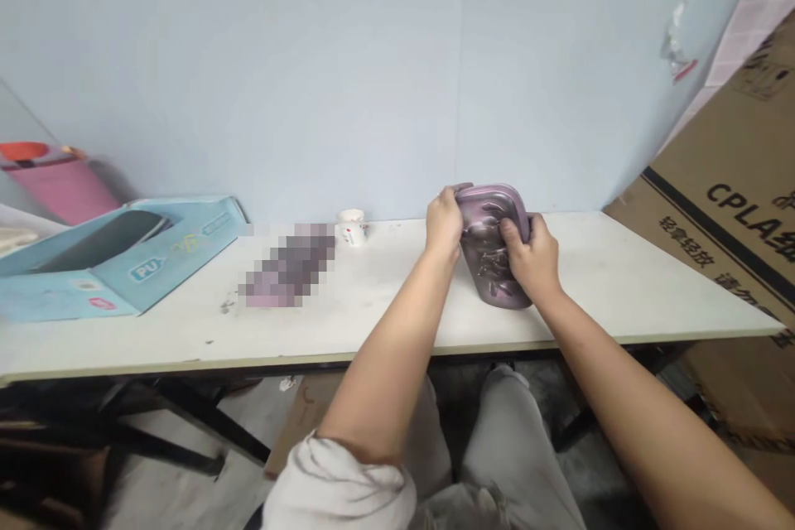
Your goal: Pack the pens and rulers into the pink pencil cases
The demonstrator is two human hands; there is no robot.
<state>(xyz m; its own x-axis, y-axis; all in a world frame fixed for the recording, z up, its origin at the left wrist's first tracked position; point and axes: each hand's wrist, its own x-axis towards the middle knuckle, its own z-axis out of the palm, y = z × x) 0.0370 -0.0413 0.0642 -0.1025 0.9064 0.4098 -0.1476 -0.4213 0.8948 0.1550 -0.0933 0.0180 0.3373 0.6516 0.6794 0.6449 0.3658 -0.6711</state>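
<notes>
In the head view, a white folding table point(596, 281) runs across the frame against a pale blue wall point(310, 74). One large cardboard carton point(726, 207) printed with "CPLA" fills the right edge, and one pink bin point(62, 190) stands at the upper left.

On the table are one flattened light-blue cardboard box point(124, 261) at the left, one small white cup point(352, 228) near the wall, and one pixelated object point(289, 265), too blurred to name.

Right of centre, the two hands grip one purple lidded container point(493, 252), tilted with its lid facing up and toward the wall. The left hand point(443, 224) is curled around its left edge. The right hand point(525, 257) clasps its right side, thumb across the front.
</notes>
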